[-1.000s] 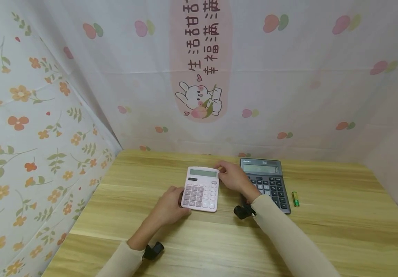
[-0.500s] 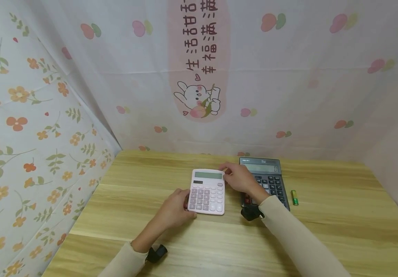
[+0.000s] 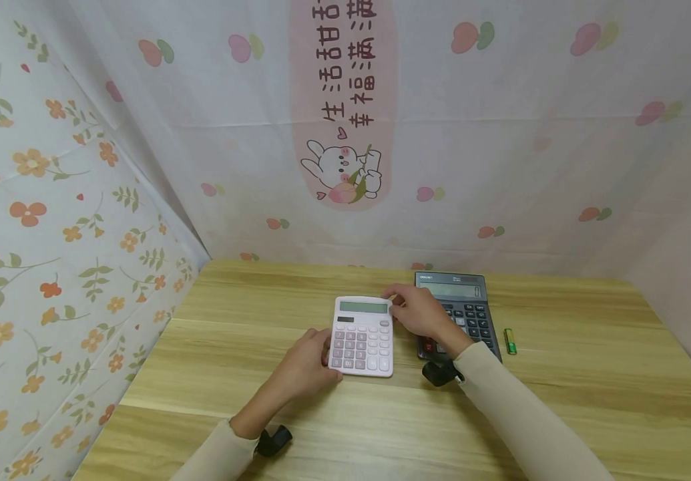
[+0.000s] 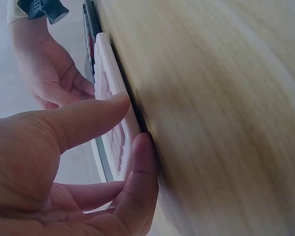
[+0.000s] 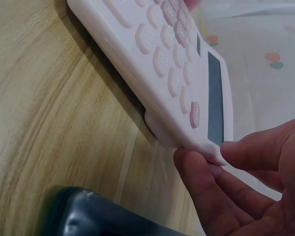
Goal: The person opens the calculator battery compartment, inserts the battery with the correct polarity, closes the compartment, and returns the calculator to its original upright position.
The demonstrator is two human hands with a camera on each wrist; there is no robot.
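Note:
A pink calculator [image 3: 360, 337] lies face up on the wooden table in the head view. At its lower left corner my left hand [image 3: 306, 364] holds it, thumb along the near edge and fingers by the left side. My right hand [image 3: 420, 310] pinches the upper right corner; the right wrist view shows the thumb at the display end and curled fingers below the rim. Under my right wrist sits a dark grey calculator [image 3: 471, 312], partly hidden by that hand and forearm.
To the right of the dark calculator lies a green and yellow battery [image 3: 510, 341]. A white curtain [image 3: 501, 147] with printed fruit hangs behind the table [image 3: 369, 427]. On the left side hangs a flowered cloth [image 3: 57, 267].
Both hands have moved the pink calculator to the right and slightly nearer, closer to the dark calculator. Most of that shift came in the first half second.

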